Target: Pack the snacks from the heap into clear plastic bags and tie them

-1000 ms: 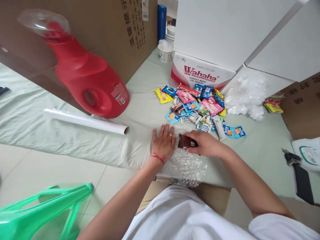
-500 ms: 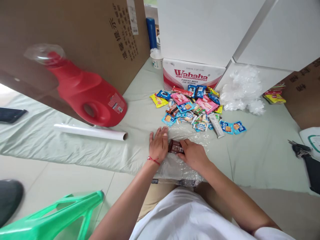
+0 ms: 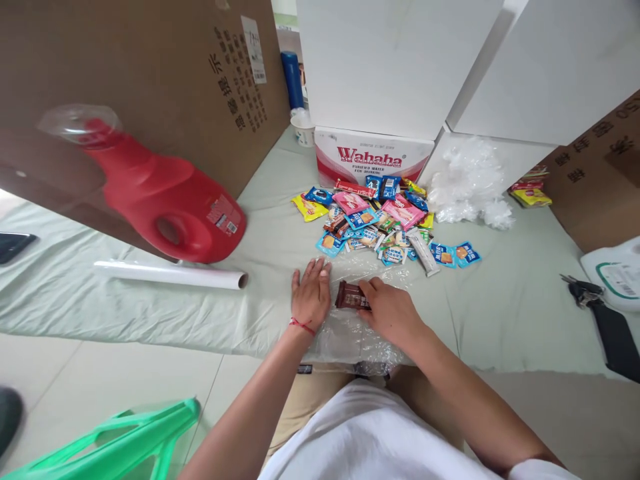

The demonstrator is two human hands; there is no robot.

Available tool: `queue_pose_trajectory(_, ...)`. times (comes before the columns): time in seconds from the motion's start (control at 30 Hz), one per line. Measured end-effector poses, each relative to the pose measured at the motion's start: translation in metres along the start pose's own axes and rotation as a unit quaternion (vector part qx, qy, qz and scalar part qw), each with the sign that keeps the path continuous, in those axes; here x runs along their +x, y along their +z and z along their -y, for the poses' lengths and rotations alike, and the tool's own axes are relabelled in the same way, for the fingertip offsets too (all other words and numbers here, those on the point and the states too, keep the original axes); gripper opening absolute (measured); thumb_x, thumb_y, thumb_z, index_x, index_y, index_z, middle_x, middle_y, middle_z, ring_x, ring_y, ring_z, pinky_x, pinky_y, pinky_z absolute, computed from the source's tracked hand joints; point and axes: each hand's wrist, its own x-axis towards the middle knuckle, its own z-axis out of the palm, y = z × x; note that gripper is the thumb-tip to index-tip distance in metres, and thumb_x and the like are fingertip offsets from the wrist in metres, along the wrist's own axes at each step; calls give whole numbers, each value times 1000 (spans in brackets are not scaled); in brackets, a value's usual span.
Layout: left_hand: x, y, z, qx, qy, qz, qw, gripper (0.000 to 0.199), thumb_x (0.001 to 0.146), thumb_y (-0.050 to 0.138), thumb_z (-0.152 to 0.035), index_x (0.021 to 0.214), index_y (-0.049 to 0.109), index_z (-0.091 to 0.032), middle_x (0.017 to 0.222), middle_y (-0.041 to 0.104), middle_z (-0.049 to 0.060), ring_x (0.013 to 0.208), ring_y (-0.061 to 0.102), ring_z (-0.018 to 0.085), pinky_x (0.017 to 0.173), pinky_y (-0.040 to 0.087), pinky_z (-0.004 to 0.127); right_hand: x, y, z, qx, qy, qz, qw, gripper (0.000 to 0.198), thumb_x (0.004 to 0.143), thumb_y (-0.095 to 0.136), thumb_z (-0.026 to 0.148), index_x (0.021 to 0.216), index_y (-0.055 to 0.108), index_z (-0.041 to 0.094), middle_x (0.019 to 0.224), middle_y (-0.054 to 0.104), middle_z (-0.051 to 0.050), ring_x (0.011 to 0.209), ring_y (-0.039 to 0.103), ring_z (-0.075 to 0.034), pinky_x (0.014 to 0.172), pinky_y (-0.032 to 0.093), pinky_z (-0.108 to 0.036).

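My right hand (image 3: 391, 308) grips the right end of a brown wrapped snack bar (image 3: 349, 296), which rests on a sheet of clear plastic film (image 3: 345, 337). To its left, my left hand (image 3: 311, 293) lies flat on the film's left edge, fingers stretched out and holding nothing. A red string bracelet (image 3: 302, 325) circles that wrist. Just beyond both hands spreads a pile of small wrapped snacks (image 3: 373, 217) in blue, pink, yellow and white. A grey snack bar (image 3: 423, 252) lies at its near right side.
A red jug (image 3: 173, 200) and a plastic wrap roll (image 3: 173, 274) lie left. Behind the snacks stands a Wahaha carton (image 3: 373, 157), with crumpled clear plastic (image 3: 467, 183) beside it. Keys (image 3: 583, 291) and a white bottle (image 3: 614, 272) are at right; a green stool (image 3: 120, 443) stands below left.
The whole view has shifted slightly, so the scene sits a little further left and lower. Both hands keep nearly the same pose, and the brown bar stays in my right hand.
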Motion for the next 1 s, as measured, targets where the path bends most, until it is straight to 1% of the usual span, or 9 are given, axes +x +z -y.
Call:
queue_pose_trajectory(0.17, 0, -1, -3, 26, 7, 7, 1000, 60, 109, 14, -40, 148, 57, -26, 164, 45, 5, 156, 35, 23, 130, 20, 59, 9, 14, 9, 13, -6, 29, 999, 50, 94, 66, 36, 140, 56, 21, 129, 66, -14, 105, 71, -31, 82, 55, -37)
queue_pose_trajectory(0.3, -1, -2, -6, 45, 12, 6, 999, 57, 109, 17, -39, 151, 55, -27, 165, 43, 4, 157, 33, 24, 130, 18, 59, -16, 22, -4, 76, -1, -30, 997, 58, 100, 59, 45, 152, 48, 22, 153, 51, -16, 117, 67, -31, 92, 57, -42)
queue_pose_trajectory(0.47, -2, -4, -6, 38, 11, 17, 999, 58, 109, 16, -38, 149, 56, -25, 164, 44, 5, 157, 33, 24, 130, 18, 59, -78, 62, -10, 77, -141, -140, 977, 65, 97, 62, 57, 152, 50, 26, 150, 57, -14, 135, 53, -33, 117, 42, -58)
queue_pose_trajectory(0.57, 0, -7, -6, 18, -4, 25, 1000, 58, 109, 16, -37, 148, 57, -23, 164, 44, 7, 157, 33, 25, 130, 19, 59, -96, 97, -10, 29, -189, -220, 957, 51, 99, 63, 27, 149, 53, 27, 146, 62, -10, 138, 49, -31, 122, 32, -65)
queue_pose_trajectory(0.63, 2, -10, -4, -1, -14, 35, 999, 59, 109, 17, -37, 147, 58, -20, 165, 43, 9, 158, 32, 26, 130, 18, 59, -98, 112, -12, 28, -175, -280, 943, 44, 97, 57, 10, 138, 62, 24, 136, 67, -9, 134, 52, -29, 122, 34, -63)
queue_pose_trajectory(0.67, 4, -11, -2, -9, -16, 42, 999, 59, 108, 18, -37, 147, 58, -19, 165, 42, 10, 158, 31, 27, 130, 18, 59, -97, 115, -14, 42, -166, -298, 939, 38, 96, 57, 7, 130, 67, 23, 130, 69, -9, 130, 53, -28, 120, 38, -61)
queue_pose_trajectory(0.73, 9, -15, 5, -19, -13, 54, 998, 58, 107, 21, -38, 147, 57, -17, 166, 41, 13, 157, 32, 29, 129, 21, 59, -95, 111, -16, 96, -161, -303, 934, 26, 95, 61, 10, 116, 71, 22, 122, 71, -9, 124, 55, -28, 114, 46, -56)
queue_pose_trajectory(0.83, 18, -21, 20, -21, 19, 76, 997, 55, 104, 34, -44, 141, 63, -16, 165, 42, 15, 156, 34, 32, 129, 27, 54, -86, 87, -20, 197, -153, -283, 926, 17, 95, 64, 15, 107, 72, 23, 115, 71, -8, 118, 57, -27, 100, 55, -46)
queue_pose_trajectory(1.0, 33, -36, 39, -21, 57, 116, 991, 52, 94, 50, -48, 132, 69, -18, 165, 42, 14, 155, 34, 34, 129, 27, 50, -52, 46, -34, 384, -79, -218, 894, 14, 100, 61, 29, 98, 73, 22, 101, 72, -7, 94, 65, -19, 85, 54, -34)
